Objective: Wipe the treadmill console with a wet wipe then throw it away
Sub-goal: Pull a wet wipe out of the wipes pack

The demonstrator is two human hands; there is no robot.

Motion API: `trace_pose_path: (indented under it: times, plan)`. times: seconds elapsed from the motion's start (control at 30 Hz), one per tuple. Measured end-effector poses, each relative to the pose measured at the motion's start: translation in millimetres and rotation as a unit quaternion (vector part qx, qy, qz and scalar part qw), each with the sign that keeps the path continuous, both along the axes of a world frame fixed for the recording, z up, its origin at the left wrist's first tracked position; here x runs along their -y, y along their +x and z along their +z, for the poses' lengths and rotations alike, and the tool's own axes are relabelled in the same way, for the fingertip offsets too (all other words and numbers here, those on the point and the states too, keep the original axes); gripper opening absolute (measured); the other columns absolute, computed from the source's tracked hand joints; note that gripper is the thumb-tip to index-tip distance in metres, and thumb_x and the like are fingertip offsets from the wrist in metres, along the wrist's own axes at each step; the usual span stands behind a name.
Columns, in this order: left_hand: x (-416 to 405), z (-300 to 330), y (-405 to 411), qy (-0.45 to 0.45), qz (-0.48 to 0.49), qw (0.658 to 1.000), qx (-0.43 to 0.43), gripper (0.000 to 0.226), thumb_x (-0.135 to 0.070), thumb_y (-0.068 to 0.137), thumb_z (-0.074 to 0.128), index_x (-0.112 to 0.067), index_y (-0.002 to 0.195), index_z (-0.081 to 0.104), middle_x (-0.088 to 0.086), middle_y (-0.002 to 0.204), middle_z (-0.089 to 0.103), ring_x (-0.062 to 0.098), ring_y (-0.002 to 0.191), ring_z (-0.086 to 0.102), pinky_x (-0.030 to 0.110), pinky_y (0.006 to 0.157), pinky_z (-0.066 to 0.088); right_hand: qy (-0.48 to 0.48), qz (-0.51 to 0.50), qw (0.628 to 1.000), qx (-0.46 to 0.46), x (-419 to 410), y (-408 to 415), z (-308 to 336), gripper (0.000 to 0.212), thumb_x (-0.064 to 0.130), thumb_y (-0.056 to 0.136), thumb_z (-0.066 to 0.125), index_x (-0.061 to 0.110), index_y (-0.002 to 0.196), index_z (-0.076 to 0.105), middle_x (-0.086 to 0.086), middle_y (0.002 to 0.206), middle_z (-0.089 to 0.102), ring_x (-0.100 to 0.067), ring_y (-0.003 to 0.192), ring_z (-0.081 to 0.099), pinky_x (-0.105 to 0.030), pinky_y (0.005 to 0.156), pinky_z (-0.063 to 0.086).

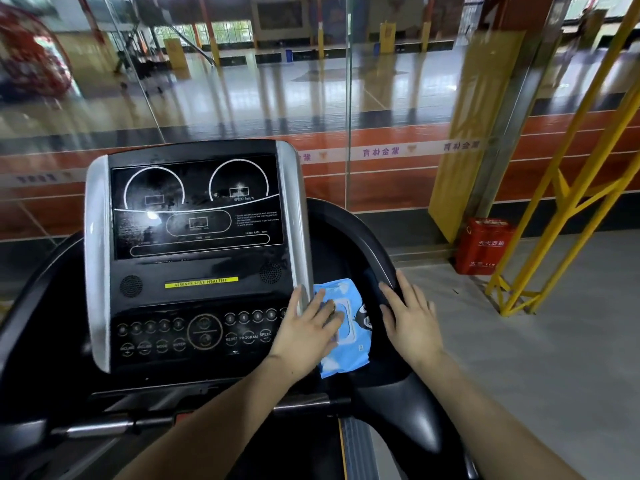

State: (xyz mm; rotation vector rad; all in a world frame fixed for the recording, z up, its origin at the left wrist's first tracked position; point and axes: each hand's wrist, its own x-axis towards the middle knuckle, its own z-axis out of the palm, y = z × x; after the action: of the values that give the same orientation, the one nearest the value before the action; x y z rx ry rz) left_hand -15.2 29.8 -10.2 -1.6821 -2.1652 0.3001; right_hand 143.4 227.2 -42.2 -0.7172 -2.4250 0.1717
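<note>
While both hands sit at the right side of the treadmill console point(194, 258), no loose wipe is out in view. Wet wipe pack point(349, 327), blue with a white flap lid, lies in the black side tray just right of the console's silver edge trim point(296, 220). Left hand point(306, 332) lies flat across the pack's left half, fingers straight and spread, fingertips near the flap; looks like it presses the pack, though contact at the lid is hard to judge. Right hand point(410, 320) is flat too, fingers extended, resting on the curved black handrail point(372, 244) just right of the pack, gripping nothing. Console screen shows smeary patches and glare. Button panel point(194, 332) below is motion-blurred. Red box point(485, 245) stands on the floor beside a yellow steel frame point(568, 188), well apart from the treadmill.
</note>
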Motion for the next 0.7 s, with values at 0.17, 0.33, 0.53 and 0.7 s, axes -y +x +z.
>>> trace_pose_path:
  times: [0.17, 0.33, 0.53, 0.7]
  plan:
    - [29, -1, -5, 0.003, 0.033, 0.999, -0.023, 0.063, -0.048, 0.101, 0.057, -0.012, 0.152, 0.049, 0.006, 0.155, 0.053, 0.030, 0.159, 0.023, 0.071, 0.123, 0.003, 0.073, 0.167, 0.983, -0.032, 24, -20, 0, 0.032, 0.005, 0.087, 0.075, 0.013, 0.118, 0.076, -0.007, 0.140, 0.067, -0.029, 0.127, 0.065, -0.047, 0.099, 0.057]
    - [38, -3, -8, -0.025, 0.038, 0.998, -0.043, 0.067, -0.040, 0.105, 0.051, -0.010, 0.162, 0.029, 0.008, 0.169, 0.033, 0.035, 0.161, 0.001, 0.072, 0.122, -0.005, -0.081, 0.181, 0.979, 0.037, 36, -57, -7, 0.029, 0.010, 0.099, 0.068, 0.009, 0.127, 0.072, -0.002, 0.132, 0.069, -0.023, 0.122, 0.063, -0.038, 0.100, 0.057]
    - [39, -8, -7, -0.042, 0.039, 0.997, -0.048, 0.073, -0.034, 0.107, 0.048, -0.009, 0.165, 0.011, 0.009, 0.174, 0.017, 0.038, 0.158, -0.021, 0.071, 0.119, -0.019, -0.087, 0.161, 0.980, 0.078, 25, -70, -11, 0.020, 0.005, 0.099, 0.066, 0.003, 0.115, 0.077, -0.007, 0.120, 0.066, -0.026, 0.110, 0.061, -0.035, 0.099, 0.055]
    - [40, -8, -8, -0.040, 0.033, 0.998, -0.040, 0.073, -0.033, 0.108, 0.046, -0.010, 0.165, 0.007, 0.008, 0.175, 0.013, 0.038, 0.156, -0.024, 0.070, 0.118, -0.023, -0.089, 0.136, 0.985, 0.060, 30, -72, -15, 0.009, 0.006, 0.095, 0.072, 0.004, 0.091, 0.080, -0.004, 0.100, 0.065, -0.023, 0.096, 0.062, -0.034, 0.078, 0.061]
